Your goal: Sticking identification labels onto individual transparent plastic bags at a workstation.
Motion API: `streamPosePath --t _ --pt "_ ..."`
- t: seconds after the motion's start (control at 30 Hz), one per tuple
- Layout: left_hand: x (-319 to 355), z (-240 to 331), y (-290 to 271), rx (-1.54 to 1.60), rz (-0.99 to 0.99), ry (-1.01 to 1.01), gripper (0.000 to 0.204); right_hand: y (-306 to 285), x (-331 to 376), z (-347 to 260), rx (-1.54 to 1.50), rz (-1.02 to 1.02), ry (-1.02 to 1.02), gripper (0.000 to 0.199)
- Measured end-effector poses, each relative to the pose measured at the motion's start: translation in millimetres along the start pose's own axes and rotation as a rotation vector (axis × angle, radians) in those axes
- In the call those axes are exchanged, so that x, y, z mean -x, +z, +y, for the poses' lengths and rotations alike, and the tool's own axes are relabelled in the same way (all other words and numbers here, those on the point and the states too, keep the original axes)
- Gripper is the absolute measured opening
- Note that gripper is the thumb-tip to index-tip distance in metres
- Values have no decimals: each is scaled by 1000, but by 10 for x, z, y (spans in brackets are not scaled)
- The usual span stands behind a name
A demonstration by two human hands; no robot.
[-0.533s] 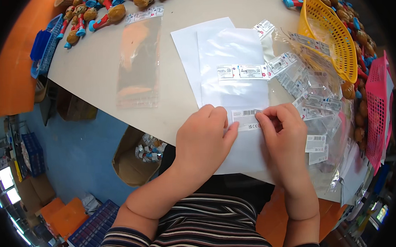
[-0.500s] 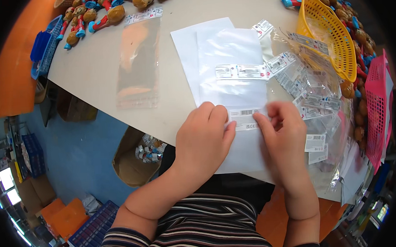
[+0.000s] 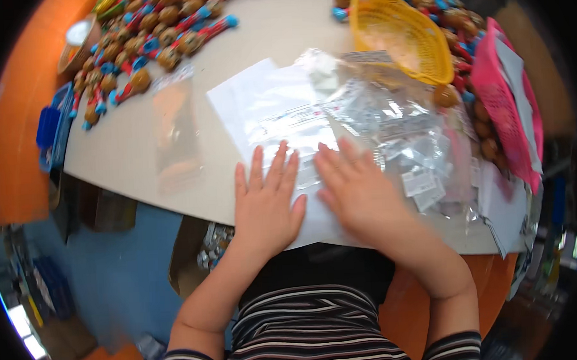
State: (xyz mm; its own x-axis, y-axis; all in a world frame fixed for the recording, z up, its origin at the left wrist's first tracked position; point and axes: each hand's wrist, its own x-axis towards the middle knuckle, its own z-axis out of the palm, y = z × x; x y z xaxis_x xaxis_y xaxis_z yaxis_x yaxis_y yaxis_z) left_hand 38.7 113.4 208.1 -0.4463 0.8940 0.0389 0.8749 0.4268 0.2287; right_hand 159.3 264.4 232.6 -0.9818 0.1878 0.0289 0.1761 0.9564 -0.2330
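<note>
My left hand point(image 3: 267, 200) lies flat on a clear plastic bag point(image 3: 285, 103), its fingers spread. Beside it, my right hand point(image 3: 360, 190) rests on the same bag with fingers stretched out, slightly blurred. The bag has a printed strip across it and lies over white paper sheets point(image 3: 230, 95). The hands partly cover the lower part of the bag. Right of my right hand is a heap of clear bags point(image 3: 389, 121), with white labels point(image 3: 420, 184) at its near side. A single flat clear bag point(image 3: 178, 133) lies farther left.
Toys with round brown heads, red shafts and blue ends point(image 3: 166, 31) line the far left. A yellow basket point(image 3: 440, 51) and a pink basket point(image 3: 497, 87) stand at the right. A blue basket point(image 3: 57, 126) sits at the left edge. Below the table is a cardboard box point(image 3: 189, 255).
Both hands were pinching at a white barcode label on the bag; now they are opened and laid flat over that area. The whole view has shifted, showing more toys at the far left.
</note>
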Motion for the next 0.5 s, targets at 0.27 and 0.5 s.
streamPosePath --t 0.27,0.5 --pt "23 -98 85 184 167 -9 78 -122 -56 -58 -475 221 393 51" --pt "4 -86 171 108 176 -13 87 79 -348 147 -635 225 575 27"
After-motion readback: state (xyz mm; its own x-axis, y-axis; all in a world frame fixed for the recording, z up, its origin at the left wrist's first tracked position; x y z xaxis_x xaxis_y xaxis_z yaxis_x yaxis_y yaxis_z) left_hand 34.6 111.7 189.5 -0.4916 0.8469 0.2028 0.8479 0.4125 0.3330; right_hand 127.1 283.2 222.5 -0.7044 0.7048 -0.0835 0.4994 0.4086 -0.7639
